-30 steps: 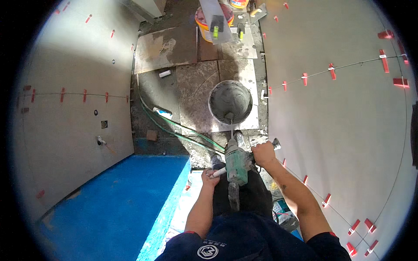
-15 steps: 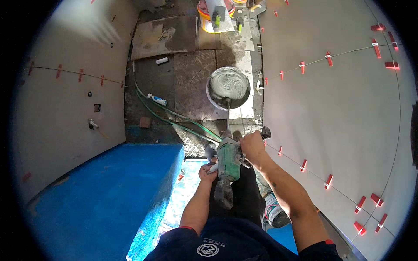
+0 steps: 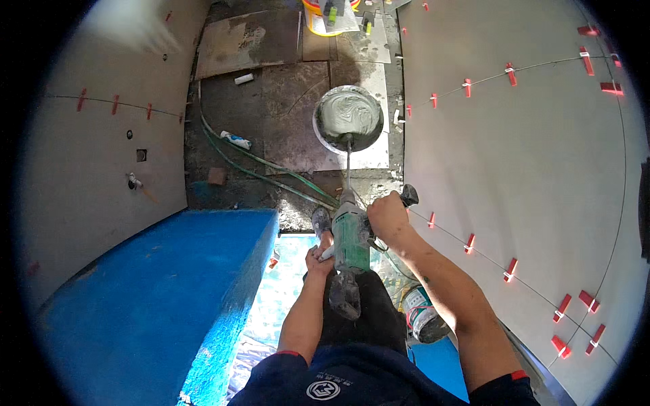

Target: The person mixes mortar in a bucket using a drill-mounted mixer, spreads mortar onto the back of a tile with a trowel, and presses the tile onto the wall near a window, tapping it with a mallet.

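A green mixing drill hangs in front of my body, its long shaft running down into a round bucket of grey, swirled mortar. My right hand is closed on the drill's handle at the right side, near a dark grip sticking out beyond it. My left hand is closed round the white side handle on the drill's left.
Tiled walls with red levelling clips flank me. A blue-coated step lies lower left. Green hoses, a white tube and boards cover the floor; buckets stand beyond, another beside my legs.
The bucket and floor have shifted upward in view. My hands and the drill have moved up and slightly left in view. The mortar's surface now shows pale swirls.
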`<control>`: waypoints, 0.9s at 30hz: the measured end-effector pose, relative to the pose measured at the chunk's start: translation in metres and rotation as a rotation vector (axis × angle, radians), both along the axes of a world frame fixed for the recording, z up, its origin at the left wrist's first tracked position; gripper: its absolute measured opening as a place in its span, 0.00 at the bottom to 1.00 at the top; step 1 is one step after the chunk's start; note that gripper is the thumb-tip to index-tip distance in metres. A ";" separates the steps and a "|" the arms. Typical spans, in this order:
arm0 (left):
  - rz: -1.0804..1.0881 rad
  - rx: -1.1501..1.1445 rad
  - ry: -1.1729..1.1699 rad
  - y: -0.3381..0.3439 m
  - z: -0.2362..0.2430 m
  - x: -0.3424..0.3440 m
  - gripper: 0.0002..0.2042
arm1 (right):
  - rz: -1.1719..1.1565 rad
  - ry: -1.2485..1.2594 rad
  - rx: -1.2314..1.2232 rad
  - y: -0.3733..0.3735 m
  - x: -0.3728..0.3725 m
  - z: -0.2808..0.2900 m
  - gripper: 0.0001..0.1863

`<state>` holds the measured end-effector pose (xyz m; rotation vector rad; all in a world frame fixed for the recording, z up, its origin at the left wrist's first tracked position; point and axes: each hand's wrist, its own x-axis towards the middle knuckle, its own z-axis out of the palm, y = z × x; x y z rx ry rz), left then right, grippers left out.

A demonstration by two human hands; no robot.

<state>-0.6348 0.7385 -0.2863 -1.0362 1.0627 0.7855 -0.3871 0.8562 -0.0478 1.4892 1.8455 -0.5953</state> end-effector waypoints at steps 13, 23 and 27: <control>0.017 0.535 -0.716 -0.022 -0.009 -0.030 0.20 | 0.068 -0.029 -0.057 -0.002 -0.020 0.013 0.10; -0.123 0.014 0.100 -0.005 0.026 -0.007 0.16 | 0.021 0.050 0.005 -0.017 -0.012 0.016 0.08; -0.146 0.004 0.185 -0.009 0.034 -0.010 0.16 | 0.039 0.059 0.010 -0.015 -0.014 0.025 0.08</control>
